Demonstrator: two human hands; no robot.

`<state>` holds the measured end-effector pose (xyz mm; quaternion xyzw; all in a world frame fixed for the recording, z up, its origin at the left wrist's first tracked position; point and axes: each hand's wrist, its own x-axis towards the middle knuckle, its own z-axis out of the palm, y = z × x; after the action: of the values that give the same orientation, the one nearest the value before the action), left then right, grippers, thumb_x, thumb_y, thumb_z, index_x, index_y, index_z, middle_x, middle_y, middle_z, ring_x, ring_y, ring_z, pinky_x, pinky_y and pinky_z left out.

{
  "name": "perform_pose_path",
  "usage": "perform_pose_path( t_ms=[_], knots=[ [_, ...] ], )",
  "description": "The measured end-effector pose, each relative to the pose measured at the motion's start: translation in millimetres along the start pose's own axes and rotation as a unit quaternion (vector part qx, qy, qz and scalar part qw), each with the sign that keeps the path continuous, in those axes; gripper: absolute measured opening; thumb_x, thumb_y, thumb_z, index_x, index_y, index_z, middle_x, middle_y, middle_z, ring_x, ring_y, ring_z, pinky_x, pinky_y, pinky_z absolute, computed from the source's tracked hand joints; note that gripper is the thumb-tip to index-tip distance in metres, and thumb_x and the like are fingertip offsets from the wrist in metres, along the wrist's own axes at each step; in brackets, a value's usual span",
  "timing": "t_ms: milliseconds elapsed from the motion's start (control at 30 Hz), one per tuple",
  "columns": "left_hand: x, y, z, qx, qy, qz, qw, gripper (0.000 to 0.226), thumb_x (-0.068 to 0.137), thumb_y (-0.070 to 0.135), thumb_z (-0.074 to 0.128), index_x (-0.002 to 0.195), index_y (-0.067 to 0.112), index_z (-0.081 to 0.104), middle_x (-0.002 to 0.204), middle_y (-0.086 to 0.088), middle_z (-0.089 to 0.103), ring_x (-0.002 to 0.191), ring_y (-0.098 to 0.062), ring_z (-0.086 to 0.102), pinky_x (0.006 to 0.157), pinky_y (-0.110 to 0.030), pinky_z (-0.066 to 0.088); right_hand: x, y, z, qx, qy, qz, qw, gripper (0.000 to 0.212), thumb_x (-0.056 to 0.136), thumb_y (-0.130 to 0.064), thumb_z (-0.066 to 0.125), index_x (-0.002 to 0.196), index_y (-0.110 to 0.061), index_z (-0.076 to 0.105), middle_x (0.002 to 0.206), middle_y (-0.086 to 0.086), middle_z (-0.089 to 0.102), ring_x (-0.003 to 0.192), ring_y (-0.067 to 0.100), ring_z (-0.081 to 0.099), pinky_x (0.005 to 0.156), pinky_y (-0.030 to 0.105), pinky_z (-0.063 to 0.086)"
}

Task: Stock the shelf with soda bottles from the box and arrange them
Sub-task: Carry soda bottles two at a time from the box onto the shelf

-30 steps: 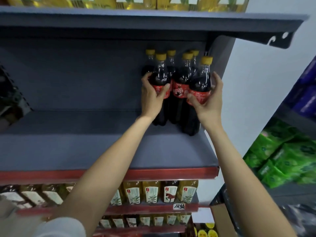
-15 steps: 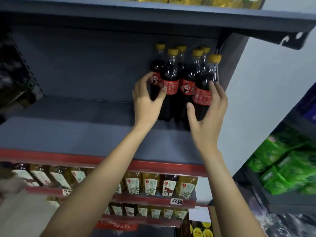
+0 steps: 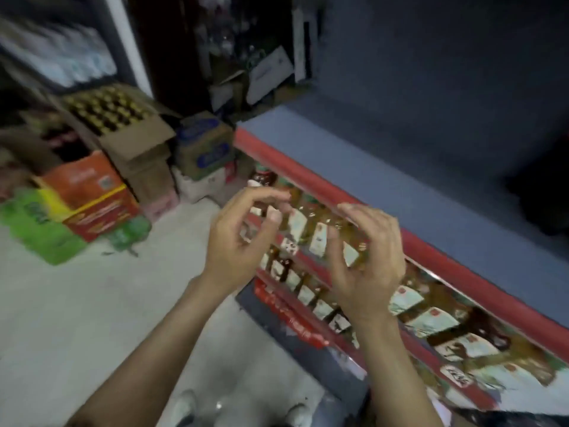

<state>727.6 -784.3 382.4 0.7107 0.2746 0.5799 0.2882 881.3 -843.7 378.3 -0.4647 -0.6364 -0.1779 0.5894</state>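
I see left hand (image 3: 243,238) and right hand (image 3: 366,260) loosely curled, empty, before shelf (image 3: 385,186); box (image 3: 123,118) of bottles far left on floor (image 3: 77,318); frame blurred.

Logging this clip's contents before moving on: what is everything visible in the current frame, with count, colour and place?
shelf: one, grey board with red front edge, upper right, bare where visible.
lower shelves' bottles: many, amber and dark with pale labels, below the red edge; blurred, uncounted.
open cardboard box: one, brown, yellow-capped bottles inside, left on the floor.
red carton: one, red-orange, in front of the open box.
green packs: several, green, far left floor.
blue-printed box: one, centre back.
left hand: fingers loosely curled, holding nothing.
right hand: same, holding nothing.
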Motion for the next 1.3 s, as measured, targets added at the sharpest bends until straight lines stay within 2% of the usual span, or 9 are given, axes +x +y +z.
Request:
perform_pose_path(
  t_ms=[133,300,433,533,667,833,967,1100,1300],
  knots=[
    [-53,-57,-112,0.159,0.004,-0.101,0.982,0.014,0.092,0.023,0.051,0.099,0.020,0.063,0.094,0.015,0.064,0.090,-0.007,0.061,0.079,-0.021,0.046,-55,-42,95,0.070,-0.174,0.133,0.973,0.025,0.092,-0.017,0.060,0.116,-0.011,0.055,0.098,0.005,0.066,0.091,0.015,0.062,0.079,0.024,0.051],
    [-120,-130,-247,0.307,-0.034,-0.278,0.910,0.025,0.090,0.037,0.050,0.105,0.024,0.065,0.093,0.021,0.064,0.089,-0.001,0.055,0.071,-0.022,0.042,-120,-93,217,0.072,-0.362,0.215,0.904,0.032,0.091,-0.027,0.060,0.120,-0.016,0.057,0.105,0.000,0.066,0.094,0.014,0.060,0.083,0.019,0.045],
    [-157,-181,-332,0.345,-0.037,-0.412,0.842,0.024,0.092,0.028,0.059,0.116,0.024,0.062,0.096,0.016,0.065,0.097,-0.009,0.058,0.071,-0.023,0.037,-158,-119,307,0.066,-0.472,0.257,0.841,0.038,0.087,-0.013,0.068,0.123,-0.008,0.059,0.110,0.006,0.066,0.102,0.025,0.060,0.087,0.034,0.048],
    [-172,-219,-384,0.340,-0.014,-0.483,0.807,0.027,0.092,0.026,0.059,0.119,0.021,0.059,0.101,0.013,0.068,0.100,-0.010,0.060,0.072,-0.021,0.035,-174,-127,370,0.057,-0.542,0.266,0.795,0.040,0.088,-0.015,0.067,0.126,-0.009,0.057,0.113,0.008,0.065,0.104,0.028,0.059,0.088,0.036,0.046],
    [-160,-280,-453,0.357,-0.051,-0.516,0.777,0.028,0.093,0.029,0.057,0.120,0.021,0.060,0.110,0.008,0.067,0.105,-0.013,0.059,0.074,-0.019,0.035,-176,-128,460,0.027,-0.609,0.247,0.754,0.041,0.094,-0.025,0.057,0.133,-0.012,0.051,0.128,0.007,0.058,0.118,0.028,0.052,0.094,0.037,0.042],
    [-97,-365,-544,0.411,-0.076,-0.506,0.755,0.034,0.094,0.031,0.054,0.126,0.021,0.058,0.123,0.003,0.063,0.113,-0.021,0.056,0.086,-0.030,0.043,-154,-124,597,0.030,-0.636,0.222,0.738,0.043,0.097,-0.029,0.051,0.137,-0.013,0.047,0.135,0.006,0.054,0.123,0.025,0.049,0.095,0.033,0.041],
    [-37,-423,-603,0.416,-0.034,-0.522,0.744,0.041,0.095,0.030,0.054,0.134,0.018,0.051,0.132,-0.002,0.057,0.121,-0.024,0.052,0.094,-0.035,0.043,-117,-129,712,0.046,-0.637,0.207,0.741,0.041,0.097,-0.024,0.053,0.135,-0.009,0.049,0.132,0.011,0.056,0.121,0.028,0.050,0.092,0.035,0.042],
    [26,-489,-655,0.417,-0.001,-0.511,0.752,0.041,0.094,0.030,0.054,0.132,0.015,0.052,0.131,-0.005,0.058,0.119,-0.026,0.054,0.092,-0.038,0.045,-80,-132,820,0.072,-0.622,0.201,0.753,0.035,0.093,-0.019,0.059,0.126,-0.008,0.054,0.121,0.012,0.060,0.113,0.032,0.054,0.081,0.036,0.043],
    [114,-613,-739,0.389,-0.006,-0.501,0.773,0.038,0.093,0.031,0.056,0.129,0.018,0.053,0.124,-0.001,0.062,0.112,-0.023,0.059,0.084,-0.032,0.045,-36,-121,974,0.077,-0.603,0.234,0.759,0.041,0.093,-0.020,0.058,0.133,-0.011,0.051,0.127,0.009,0.059,0.116,0.026,0.054,0.086,0.029,0.040]
  ],
)
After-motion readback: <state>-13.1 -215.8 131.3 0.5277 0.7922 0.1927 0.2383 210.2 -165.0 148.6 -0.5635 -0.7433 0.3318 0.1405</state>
